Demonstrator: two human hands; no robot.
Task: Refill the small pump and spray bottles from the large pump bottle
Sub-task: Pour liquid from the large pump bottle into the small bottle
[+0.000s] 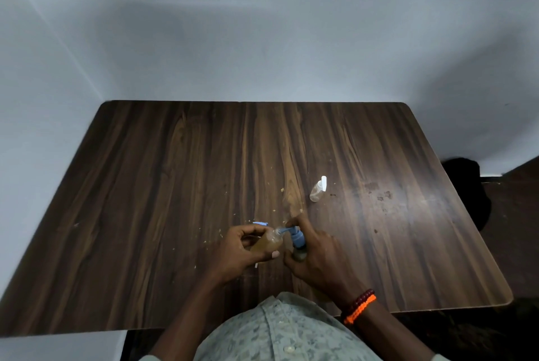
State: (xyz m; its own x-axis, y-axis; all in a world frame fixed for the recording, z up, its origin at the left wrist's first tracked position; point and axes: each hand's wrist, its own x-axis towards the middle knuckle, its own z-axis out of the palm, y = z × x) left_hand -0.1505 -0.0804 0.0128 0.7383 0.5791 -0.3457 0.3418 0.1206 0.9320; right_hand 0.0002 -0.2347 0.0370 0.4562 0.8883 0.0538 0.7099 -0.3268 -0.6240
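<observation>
**Pumping into the small bottle**

We are in the filling step. Our left hand [248, 247] is wrapped around the small bottle [269, 244], holding it tilted just above the tabletop [175, 185] with its open neck turned toward the right. Our right hand [315, 250] is clamped on the large pump bottle [299, 252], whose dark body is mostly hidden under the fingers; a forefinger rests on top of its blue pump head [296, 236], and the blue spout reaches into or right against the small bottle's mouth. We cannot tell whether liquid is flowing at this instant.

The small bottle is clear plastic and looks about two-thirds full of a cloudy amber-brown liquid. Its neck is bare, so we judge that the blue piece [260, 224] lying on the tabletop just behind our left hand is its removed top, though it is too small to be sure.

The spray bottle [318, 190] lies on its side farther back, well apart from both hands, clear-bodied with a white top on, and seemingly empty.

Next, we judge, comes steady pressing with spout and mouth kept aligned, then recapping this bottle and turning to the spray bottle. Crumbs and stains already mark the wood.
</observation>
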